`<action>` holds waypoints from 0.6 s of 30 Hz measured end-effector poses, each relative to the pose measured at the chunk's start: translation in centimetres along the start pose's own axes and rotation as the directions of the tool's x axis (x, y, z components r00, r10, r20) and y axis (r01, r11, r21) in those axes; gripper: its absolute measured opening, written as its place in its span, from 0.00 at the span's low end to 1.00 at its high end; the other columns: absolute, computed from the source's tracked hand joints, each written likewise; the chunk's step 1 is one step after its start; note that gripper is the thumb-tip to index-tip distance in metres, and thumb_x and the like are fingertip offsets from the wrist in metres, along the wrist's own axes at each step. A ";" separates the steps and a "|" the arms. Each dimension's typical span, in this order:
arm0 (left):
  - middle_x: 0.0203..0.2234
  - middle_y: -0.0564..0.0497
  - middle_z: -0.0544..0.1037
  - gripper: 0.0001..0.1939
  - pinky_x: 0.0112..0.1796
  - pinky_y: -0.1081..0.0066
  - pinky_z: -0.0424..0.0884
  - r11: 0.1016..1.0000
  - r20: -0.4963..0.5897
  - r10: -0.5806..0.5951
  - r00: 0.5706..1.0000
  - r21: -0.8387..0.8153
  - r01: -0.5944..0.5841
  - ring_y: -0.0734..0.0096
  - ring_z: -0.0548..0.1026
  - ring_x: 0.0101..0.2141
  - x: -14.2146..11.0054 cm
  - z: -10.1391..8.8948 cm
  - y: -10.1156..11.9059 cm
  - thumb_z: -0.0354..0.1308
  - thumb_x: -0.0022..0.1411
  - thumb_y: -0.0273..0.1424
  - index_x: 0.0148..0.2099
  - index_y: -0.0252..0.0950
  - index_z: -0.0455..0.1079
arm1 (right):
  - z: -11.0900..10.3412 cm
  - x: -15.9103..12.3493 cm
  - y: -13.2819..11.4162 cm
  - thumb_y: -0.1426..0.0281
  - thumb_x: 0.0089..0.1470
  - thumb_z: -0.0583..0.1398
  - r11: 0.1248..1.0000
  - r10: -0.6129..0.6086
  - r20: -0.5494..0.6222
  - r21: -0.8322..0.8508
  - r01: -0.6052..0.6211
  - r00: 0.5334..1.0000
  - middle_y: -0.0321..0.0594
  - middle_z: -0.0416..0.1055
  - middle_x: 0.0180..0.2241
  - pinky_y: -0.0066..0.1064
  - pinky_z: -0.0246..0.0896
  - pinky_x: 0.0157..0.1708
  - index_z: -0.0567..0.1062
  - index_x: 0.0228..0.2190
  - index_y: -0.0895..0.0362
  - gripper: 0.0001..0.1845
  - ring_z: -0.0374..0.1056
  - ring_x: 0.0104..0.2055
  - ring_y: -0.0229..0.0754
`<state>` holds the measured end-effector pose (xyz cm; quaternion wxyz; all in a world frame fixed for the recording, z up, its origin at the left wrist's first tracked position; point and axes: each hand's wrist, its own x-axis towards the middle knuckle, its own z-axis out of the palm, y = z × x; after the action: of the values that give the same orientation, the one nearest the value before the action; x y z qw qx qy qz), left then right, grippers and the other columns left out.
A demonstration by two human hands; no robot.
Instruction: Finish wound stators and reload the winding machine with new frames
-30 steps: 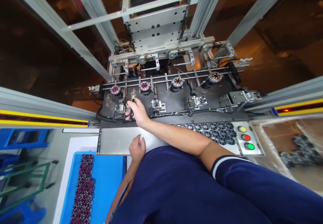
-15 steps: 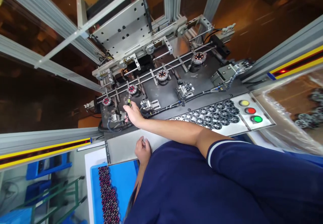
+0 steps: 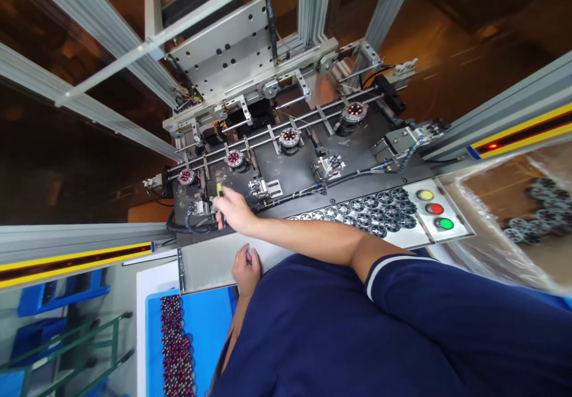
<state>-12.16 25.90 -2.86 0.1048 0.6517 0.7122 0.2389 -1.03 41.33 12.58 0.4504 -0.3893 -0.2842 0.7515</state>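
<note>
My right hand (image 3: 235, 209) is closed around a slim pen-like tool with a yellow-green end (image 3: 218, 189); most of it is hidden by the fingers. The hand is above the dark machine bed, near a small metal clamp block (image 3: 204, 208). Just beyond sit a round part with red spots (image 3: 233, 158) in its holder and a second red-spotted part (image 3: 186, 176) at the left. My left hand (image 3: 247, 269) rests by the bare metal ledge (image 3: 205, 266), fingers curled; whether anything is inside is hidden.
Two more round parts, a middle one (image 3: 290, 137) and a far-right one (image 3: 354, 111), sit along the rods. Several black-and-silver rings (image 3: 378, 213) lie on the ledge beside coloured buttons (image 3: 434, 208). A blue tray (image 3: 205, 325) holds stacked parts. Yellow sensor bars (image 3: 80, 264) flank the machine.
My right hand has drawn the tool back from the red-spotted part, toward the left and nearer to me. My left hand stays by the ledge. The whole view has shifted slightly.
</note>
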 end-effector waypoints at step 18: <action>0.23 0.53 0.70 0.19 0.32 0.71 0.66 0.998 -0.009 0.001 1.000 -0.069 -0.002 0.70 0.71 0.26 -0.2 0.0 0.0 0.51 0.67 0.41 0.49 0.34 0.74 | -14.0 -3.6 -4.9 0.64 0.56 0.58 0.994 -0.094 -0.292 0.028 0.106 0.952 0.31 0.68 0.26 0.24 0.64 0.15 0.65 0.35 0.54 0.08 0.64 0.20 0.34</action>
<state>-12.14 25.65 -2.88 0.1240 0.6472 0.7034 0.2664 14.05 41.24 10.04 0.5331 -0.4707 -0.2178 0.6684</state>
